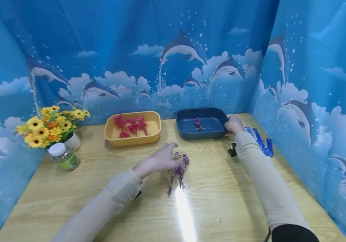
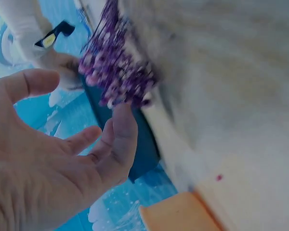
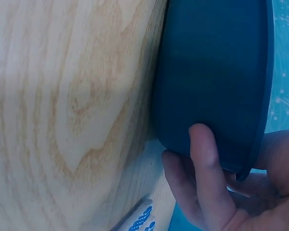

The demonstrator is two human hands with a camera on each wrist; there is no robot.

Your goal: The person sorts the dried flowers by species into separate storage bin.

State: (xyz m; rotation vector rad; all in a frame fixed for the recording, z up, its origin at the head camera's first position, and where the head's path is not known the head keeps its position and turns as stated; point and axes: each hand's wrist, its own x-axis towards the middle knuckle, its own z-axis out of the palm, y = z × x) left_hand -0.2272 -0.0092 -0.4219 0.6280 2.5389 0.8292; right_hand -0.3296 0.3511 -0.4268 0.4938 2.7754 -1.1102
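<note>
A loose bunch of purple dried flowers (image 1: pixel 179 168) lies on the wooden table in the head view, stems toward the near side. Over it is my left hand (image 1: pixel 161 158), thumb spread away from the fingers. In the left wrist view one fingertip meets the purple blossoms (image 2: pixel 118 72); whether it presses on them I cannot tell. My right hand (image 1: pixel 234 125) grips the right end of a dark blue tray (image 1: pixel 201 134), fingers against its outer wall (image 3: pixel 212 82) in the right wrist view. Inside that tray sits a small purple bunch (image 1: pixel 198 123) with a pale string.
Left of the blue tray stands a yellow tray (image 1: pixel 133 141) holding pink dried flowers (image 1: pixel 130 126). Yellow artificial flowers (image 1: pixel 48 126) in a white pot and a white-lidded jar (image 1: pixel 65 157) stand at left. A blue-and-white glove-like item (image 1: pixel 262 143) lies beyond the right forearm.
</note>
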